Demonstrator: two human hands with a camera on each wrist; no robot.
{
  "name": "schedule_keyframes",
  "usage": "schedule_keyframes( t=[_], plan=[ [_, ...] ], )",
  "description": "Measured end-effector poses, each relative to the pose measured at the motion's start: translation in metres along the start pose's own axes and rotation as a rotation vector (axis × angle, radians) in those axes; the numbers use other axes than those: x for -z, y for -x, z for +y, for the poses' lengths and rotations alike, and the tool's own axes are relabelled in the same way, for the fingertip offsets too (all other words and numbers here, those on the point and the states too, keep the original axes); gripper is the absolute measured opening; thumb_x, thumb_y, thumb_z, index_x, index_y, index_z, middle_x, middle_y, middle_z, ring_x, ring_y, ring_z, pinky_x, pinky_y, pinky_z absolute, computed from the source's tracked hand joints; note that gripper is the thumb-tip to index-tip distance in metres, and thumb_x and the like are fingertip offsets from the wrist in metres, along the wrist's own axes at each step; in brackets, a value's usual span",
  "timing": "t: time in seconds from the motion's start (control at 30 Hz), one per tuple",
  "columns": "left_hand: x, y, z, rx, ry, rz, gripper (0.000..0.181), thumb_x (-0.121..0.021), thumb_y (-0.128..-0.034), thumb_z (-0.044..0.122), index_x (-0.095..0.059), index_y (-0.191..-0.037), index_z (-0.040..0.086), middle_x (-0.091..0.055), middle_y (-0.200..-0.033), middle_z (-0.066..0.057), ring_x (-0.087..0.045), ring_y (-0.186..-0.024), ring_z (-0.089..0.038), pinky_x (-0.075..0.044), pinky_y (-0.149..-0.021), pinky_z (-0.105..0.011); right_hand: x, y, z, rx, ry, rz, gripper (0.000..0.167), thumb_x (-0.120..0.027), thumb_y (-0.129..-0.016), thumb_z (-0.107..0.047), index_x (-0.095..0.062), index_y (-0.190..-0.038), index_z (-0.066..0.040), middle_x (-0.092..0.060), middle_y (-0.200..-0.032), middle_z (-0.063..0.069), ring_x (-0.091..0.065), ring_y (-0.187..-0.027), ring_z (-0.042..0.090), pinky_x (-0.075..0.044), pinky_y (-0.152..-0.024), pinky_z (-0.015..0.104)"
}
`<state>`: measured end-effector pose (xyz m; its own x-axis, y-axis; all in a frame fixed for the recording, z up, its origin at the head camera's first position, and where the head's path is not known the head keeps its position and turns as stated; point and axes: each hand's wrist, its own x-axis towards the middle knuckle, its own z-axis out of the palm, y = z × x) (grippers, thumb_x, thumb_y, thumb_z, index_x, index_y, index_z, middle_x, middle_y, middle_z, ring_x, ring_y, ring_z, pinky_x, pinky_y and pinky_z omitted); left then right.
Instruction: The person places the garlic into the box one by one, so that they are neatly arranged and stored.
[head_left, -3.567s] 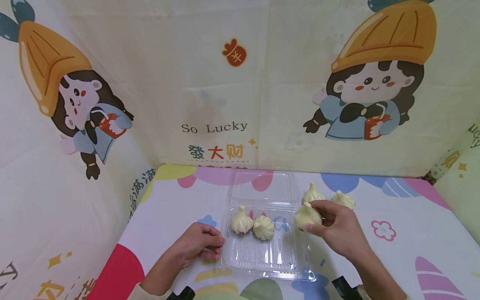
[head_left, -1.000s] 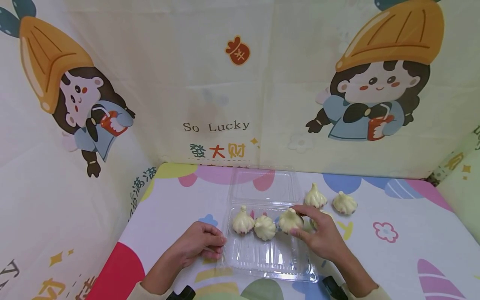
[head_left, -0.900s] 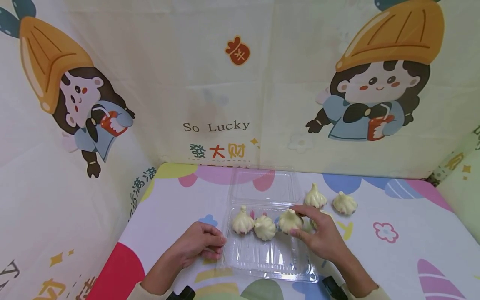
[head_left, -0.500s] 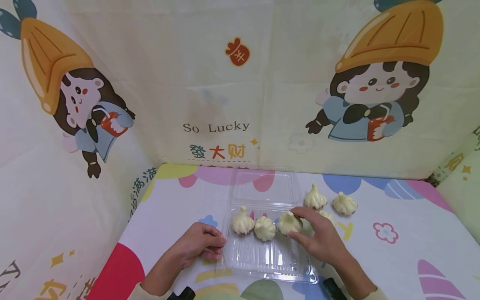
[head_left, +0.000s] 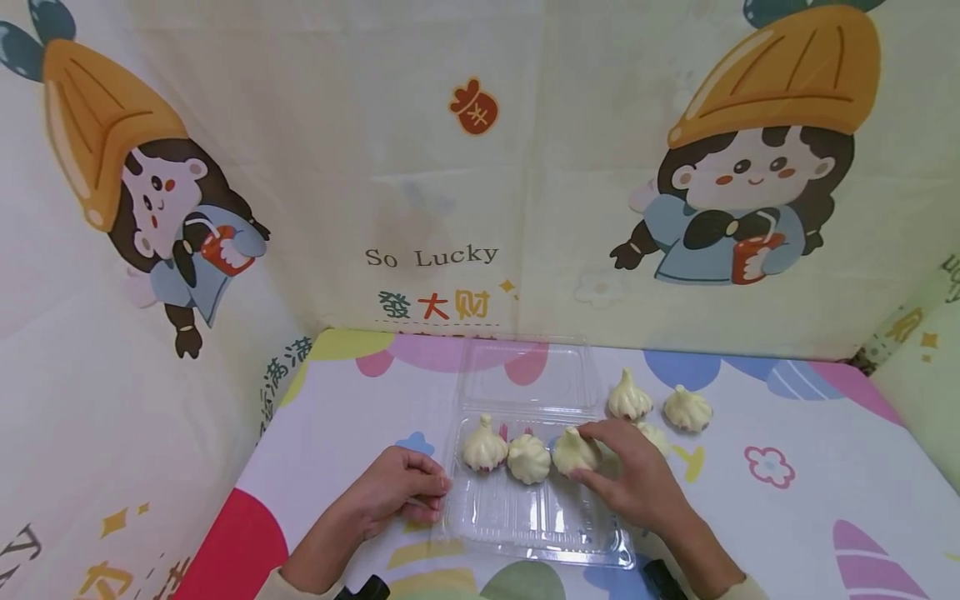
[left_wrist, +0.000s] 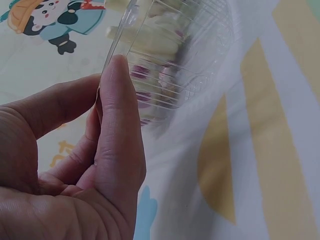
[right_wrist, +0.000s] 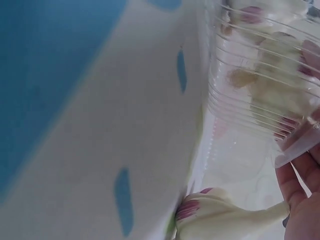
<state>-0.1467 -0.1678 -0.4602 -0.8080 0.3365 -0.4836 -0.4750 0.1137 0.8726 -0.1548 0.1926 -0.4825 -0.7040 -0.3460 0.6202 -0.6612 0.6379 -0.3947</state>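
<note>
My left hand point(head_left: 408, 483) pinches the left rim of a clear plastic clamshell box point(head_left: 525, 521) between thumb and fingers; the left wrist view shows the rim point(left_wrist: 117, 37) held. Inside the box's back part, two garlic bulbs point(head_left: 485, 444) sit side by side. To their right is a third garlic bulb point(head_left: 574, 452), which my right hand point(head_left: 637, 471) grips from the right side, thumb in front and fingers behind. Through the box wall point(right_wrist: 250, 100) in the right wrist view, bulbs look blurred, and the right fingertips are partly hidden.
Right of the box, two garlic bulbs point(head_left: 630, 395) lie on the patterned tablecloth point(head_left: 757, 533), and another bulb point(head_left: 654, 437) is partly hidden behind my right hand. The box's open lid point(head_left: 525, 375) lies flat toward the back, near the cloth wall point(head_left: 558, 208).
My right hand has carried a garlic bulb leftward from outside the box into its back right part, then nudged it slightly left. My left hand stays at the rim.
</note>
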Motion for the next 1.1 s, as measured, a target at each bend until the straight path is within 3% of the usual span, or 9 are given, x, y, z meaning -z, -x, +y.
schedule_keyframes(
  t=[0.27,1.1],
  plan=[
    [-0.0007,0.0005,0.0007,0.002,-0.002,0.004,0.014,-0.076,-0.0923,0.006,-0.071,-0.098,-0.005,-0.070,-0.074,-0.005,-0.070,-0.064,-0.012,-0.065,-0.063,-0.028,0.0005,-0.0014,-0.0031,-0.022,0.091,-0.033,0.058,-0.097,-0.063,-0.020,-0.074,-0.115,-0.009,-0.077,-0.111,0.002,-0.069,-0.103,0.023,-0.050,-0.097,0.035],
    [-0.0023,0.0021,0.0024,0.004,-0.007,0.013,0.013,-0.076,-0.0927,0.006,-0.070,-0.098,-0.005,-0.070,-0.075,-0.005,-0.069,-0.064,-0.011,-0.065,-0.063,-0.027,0.0004,-0.0030,-0.0080,0.001,0.181,-0.077,0.055,-0.096,-0.066,-0.026,-0.075,-0.114,-0.009,-0.079,-0.111,0.002,-0.071,-0.103,0.023,-0.053,-0.100,0.045]
  ],
)
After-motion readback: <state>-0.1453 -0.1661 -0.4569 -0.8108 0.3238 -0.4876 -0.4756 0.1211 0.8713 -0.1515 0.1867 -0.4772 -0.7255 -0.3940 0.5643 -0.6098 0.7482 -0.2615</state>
